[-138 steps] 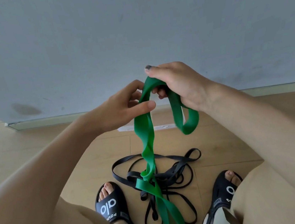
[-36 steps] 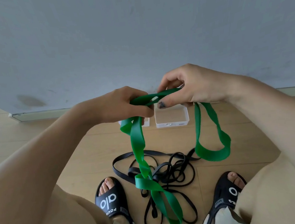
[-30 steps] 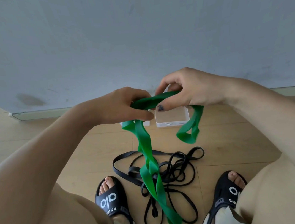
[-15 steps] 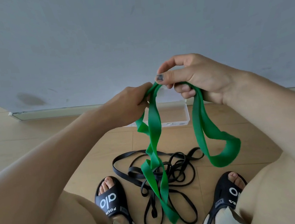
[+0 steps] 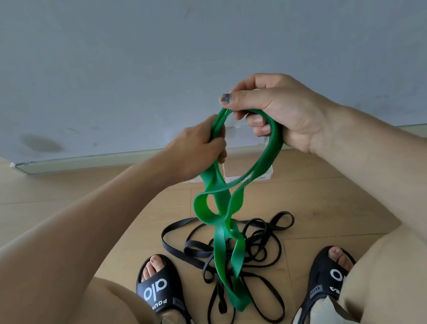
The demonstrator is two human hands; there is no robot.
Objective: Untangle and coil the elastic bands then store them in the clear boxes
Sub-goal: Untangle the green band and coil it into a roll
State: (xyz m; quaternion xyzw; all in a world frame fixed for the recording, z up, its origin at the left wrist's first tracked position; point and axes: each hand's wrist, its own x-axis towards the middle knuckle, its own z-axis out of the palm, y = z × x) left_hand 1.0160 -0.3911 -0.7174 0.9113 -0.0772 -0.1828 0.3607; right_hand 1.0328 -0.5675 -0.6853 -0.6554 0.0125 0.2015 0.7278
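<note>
Black bands (image 5: 234,253) in a tangled heap on the wood floor (image 5: 319,202) at 6 o'clock, between two black slides: left slide (image 5: 159,287) at 7 o'clock, right slide (image 5: 328,274) at 5 o'clock, toes toward the wall (image 5: 192,43). Grey wall across the whole upper half, a dark smudge (image 5: 40,142) on it at 9 o'clock, a pale skirting strip (image 5: 86,161) along its foot. Beige shorts (image 5: 113,322) over both thighs at the bottom corners.

Green band (image 5: 214,210) hanging dead centre, straight in front of the black heap and crossing it; its lowest loop down among the black strands, touching or just above them, hard to say which. Twisted into several loops below the hands, the exact run of the strands not traceable.

Left hand (image 5: 200,150) at 11 o'clock of centre, grip closed round the green band, fingers curled on doubled strands. Right hand (image 5: 273,111) at 1 o'clock, grip also closed on the green band: thumb over the top of the loop, fingers hooked through it.

Clear box (image 5: 259,172) on the floor by the wall, behind the hands, mostly screened by the green loop and the right hand; only pale edges visible, contents not discernible, number of boxes impossible to tell. Both forearms and the slides' heels cut off by the frame edge.
</note>
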